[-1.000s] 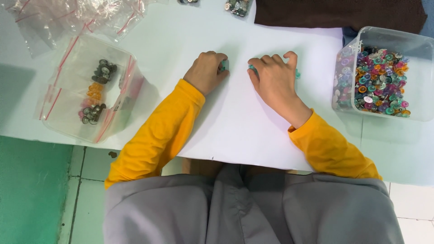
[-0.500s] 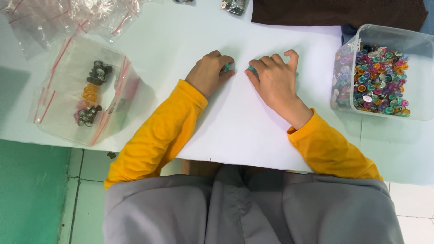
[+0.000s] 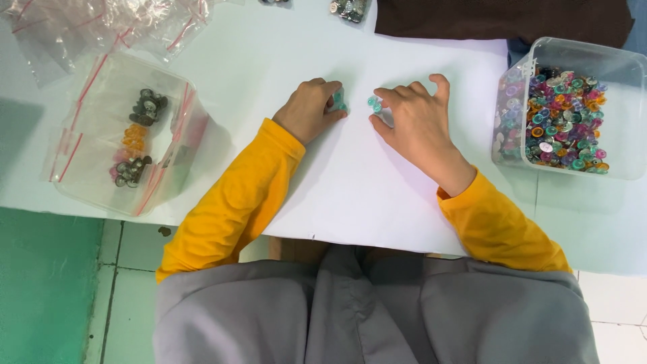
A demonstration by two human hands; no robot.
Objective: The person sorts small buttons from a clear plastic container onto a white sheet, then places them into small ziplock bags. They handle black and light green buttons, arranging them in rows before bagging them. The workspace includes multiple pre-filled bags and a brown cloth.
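My left hand (image 3: 309, 109) rests on a white sheet of paper (image 3: 357, 189) with its fingers curled around a few small teal buttons (image 3: 339, 101). My right hand (image 3: 414, 125) lies palm down just to the right, fingers spread, its fingertips touching two more teal buttons (image 3: 373, 103) on the paper. Both arms wear yellow sleeves.
A clear plastic tub (image 3: 573, 61) of several colourful buttons stands at the right. At the left, a clear container (image 3: 101, 87) with zip bags holds grey, orange and pink buttons. More empty zip bags (image 3: 101, 23) lie at the back left, and a dark brown cloth (image 3: 499, 17) at the back.
Both hands have stayed nearly in place. The right hand's fingers have spread slightly over the teal buttons.
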